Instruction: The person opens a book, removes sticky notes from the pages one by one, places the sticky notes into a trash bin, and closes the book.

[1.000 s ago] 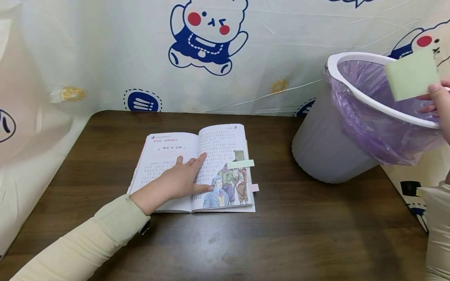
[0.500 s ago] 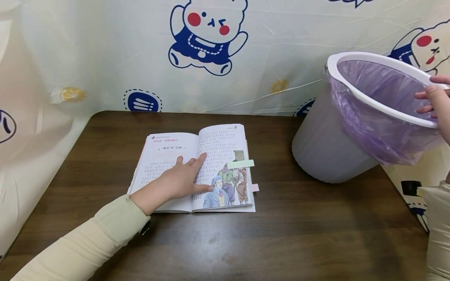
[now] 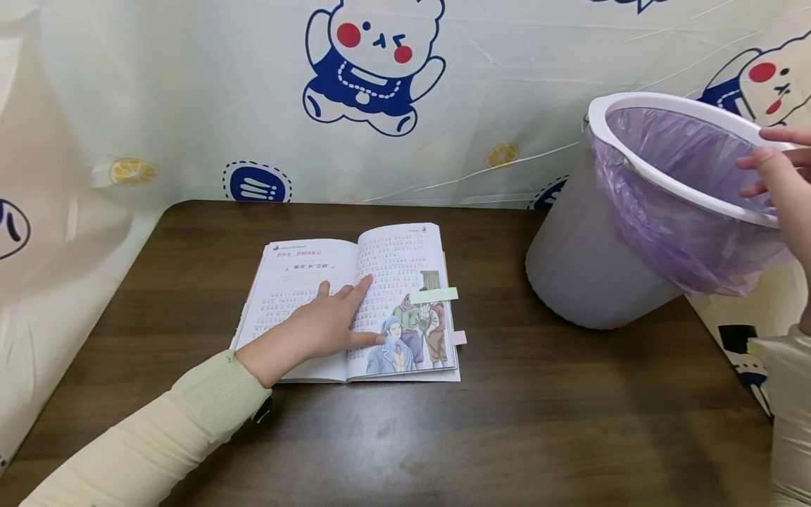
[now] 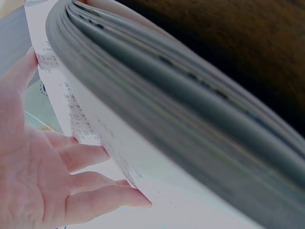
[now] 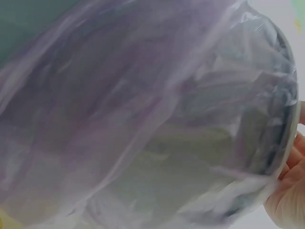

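Observation:
An open book (image 3: 399, 246) with printed text and a coloured drawing lies on the table. My left hand (image 3: 326, 324) rests across its middle, fingers spread, thumb on the right page beside the drawing. In the left wrist view, the fingers (image 4: 86, 200) touch the page surface next to the thick page edges (image 4: 181, 129). My right hand (image 3: 788, 183), partly cut off by the frame, hovers over the near right side of a tilted grey bin (image 3: 583, 253). Its fingers are loosely extended, with nothing between them. A purple bag (image 3: 684, 239) lines the bin and fills most of the right wrist view.
A pale green sticky tab (image 3: 434, 296) and a pink one (image 3: 459, 338) stick out from the book's right side. The bin's white rim (image 3: 659, 170) leans rightward. A cartoon-printed cloth (image 3: 507, 84) hangs behind the dark wooden table (image 3: 494, 429).
One second ago my right hand held a pale green square of paper over the bin; it has let go and the paper is out of sight. The left hand has not moved.

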The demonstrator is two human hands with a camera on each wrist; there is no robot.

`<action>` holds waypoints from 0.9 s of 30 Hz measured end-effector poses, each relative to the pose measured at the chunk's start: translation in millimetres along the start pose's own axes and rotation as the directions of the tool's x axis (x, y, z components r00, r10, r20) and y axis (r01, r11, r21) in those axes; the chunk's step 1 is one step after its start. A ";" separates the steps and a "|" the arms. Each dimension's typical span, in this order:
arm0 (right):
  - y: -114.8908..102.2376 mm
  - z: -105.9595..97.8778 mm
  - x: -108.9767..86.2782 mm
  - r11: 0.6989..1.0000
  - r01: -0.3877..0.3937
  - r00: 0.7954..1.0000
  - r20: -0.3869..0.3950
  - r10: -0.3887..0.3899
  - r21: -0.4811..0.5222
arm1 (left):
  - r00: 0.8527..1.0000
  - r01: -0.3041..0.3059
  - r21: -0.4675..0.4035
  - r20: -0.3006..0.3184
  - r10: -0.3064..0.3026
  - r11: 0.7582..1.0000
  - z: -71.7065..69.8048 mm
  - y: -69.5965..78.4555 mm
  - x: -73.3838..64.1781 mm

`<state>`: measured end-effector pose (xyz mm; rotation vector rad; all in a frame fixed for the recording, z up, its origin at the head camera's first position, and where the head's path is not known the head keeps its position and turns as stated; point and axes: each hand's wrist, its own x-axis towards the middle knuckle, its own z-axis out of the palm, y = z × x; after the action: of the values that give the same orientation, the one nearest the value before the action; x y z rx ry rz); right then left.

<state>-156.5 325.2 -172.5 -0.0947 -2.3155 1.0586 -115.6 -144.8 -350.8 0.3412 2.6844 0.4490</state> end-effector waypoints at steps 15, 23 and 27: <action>-29.2 8.3 -24.3 0.948 0.260 0.963 0.024 -0.269 0.184 | 1.000 0.003 -0.005 0.003 -0.003 1.000 -0.6 0.7 -2.0; -54.8 32.2 -51.8 0.880 0.384 0.895 0.120 -0.429 0.281 | 1.000 0.008 -0.007 0.003 -0.008 1.000 -0.1 1.1 -2.0; -62.2 46.3 -61.3 0.858 0.445 0.860 0.146 -0.489 0.257 | 1.000 0.009 -0.006 0.003 -0.009 1.000 0.6 1.0 -1.4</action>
<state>-120.1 233.7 -181.5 0.6677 -2.2108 1.0843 -113.9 -144.1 -350.5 0.3280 2.6803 0.4531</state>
